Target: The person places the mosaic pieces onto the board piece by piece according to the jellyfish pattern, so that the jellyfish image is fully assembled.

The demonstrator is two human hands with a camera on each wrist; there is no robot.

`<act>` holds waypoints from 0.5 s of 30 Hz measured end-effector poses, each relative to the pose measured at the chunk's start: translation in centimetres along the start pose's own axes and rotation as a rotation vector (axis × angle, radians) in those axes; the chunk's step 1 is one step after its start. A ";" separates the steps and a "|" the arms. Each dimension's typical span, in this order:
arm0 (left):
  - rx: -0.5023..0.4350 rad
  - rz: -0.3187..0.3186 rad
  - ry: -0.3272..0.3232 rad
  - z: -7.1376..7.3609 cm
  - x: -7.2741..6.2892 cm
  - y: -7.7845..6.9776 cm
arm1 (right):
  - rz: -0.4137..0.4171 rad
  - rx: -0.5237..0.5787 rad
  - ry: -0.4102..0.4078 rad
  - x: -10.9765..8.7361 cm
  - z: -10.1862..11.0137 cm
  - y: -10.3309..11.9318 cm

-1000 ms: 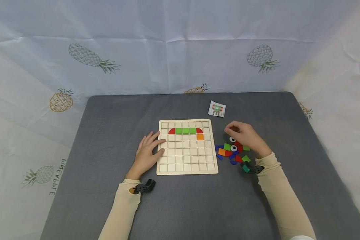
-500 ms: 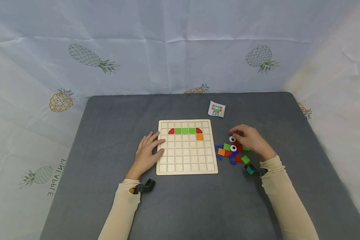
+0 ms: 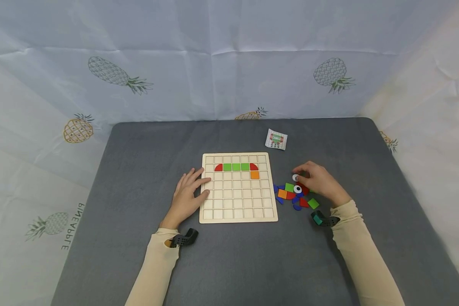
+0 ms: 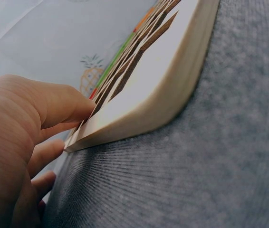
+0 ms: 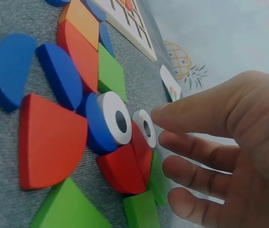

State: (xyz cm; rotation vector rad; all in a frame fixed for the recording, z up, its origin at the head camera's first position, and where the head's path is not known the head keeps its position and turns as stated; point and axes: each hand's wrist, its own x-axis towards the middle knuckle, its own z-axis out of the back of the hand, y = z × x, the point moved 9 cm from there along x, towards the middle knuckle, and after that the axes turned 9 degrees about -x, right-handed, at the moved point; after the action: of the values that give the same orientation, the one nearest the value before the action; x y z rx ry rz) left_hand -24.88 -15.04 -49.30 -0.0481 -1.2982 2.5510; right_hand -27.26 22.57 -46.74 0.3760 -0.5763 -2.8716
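A wooden grid board (image 3: 237,199) lies in the middle of the table. Near its top a red quarter-round, green squares and another red quarter-round form a row, with an orange square (image 3: 254,174) below the right end. My left hand (image 3: 185,197) rests spread on the board's left edge, thumb on top in the left wrist view. Over the loose pieces right of the board, my right hand (image 3: 318,180) has its thumb and forefinger at a white eye disc (image 5: 145,128) with a black centre. The thumb tip is right beside its rim. A second eye disc (image 3: 298,189) lies nearer.
Blue half-rounds (image 5: 12,71), red quarter-rounds (image 5: 52,142), green blocks (image 3: 313,203) and an orange square (image 3: 282,193) lie in a loose pile. Behind the board is a small printed card (image 3: 276,139) with a figure on a grid. A pineapple-print curtain (image 3: 222,63) hangs behind the grey table (image 3: 229,263).
My right hand has drawn back slightly to the right, then lowered to the farther eye disc, its fingertips now at the disc. My left hand and the board have stayed put.
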 end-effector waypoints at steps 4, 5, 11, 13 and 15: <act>-0.002 0.000 0.000 0.0 0.0 0.0 | 0.001 0.005 0.009 0.0 -0.3 -0.2; -0.001 0.000 0.001 0.0 0.0 0.0 | 0.003 0.010 0.011 -0.1 -0.4 -0.2; -0.003 0.001 0.006 0.0 0.0 0.0 | 0.053 0.038 0.019 -0.4 -0.6 0.5; -0.004 0.004 0.006 0.0 0.0 0.0 | 0.067 0.035 0.017 -0.5 -0.6 0.7; -0.006 0.006 0.007 0.0 0.0 0.0 | 0.067 0.028 0.018 -0.6 -0.7 0.7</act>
State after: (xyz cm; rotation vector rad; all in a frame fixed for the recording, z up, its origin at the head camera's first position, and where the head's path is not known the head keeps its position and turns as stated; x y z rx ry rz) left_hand -24.91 -15.04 -49.29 -0.0619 -1.3048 2.5503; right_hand -26.41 21.79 -46.98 0.3788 -0.6149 -2.7959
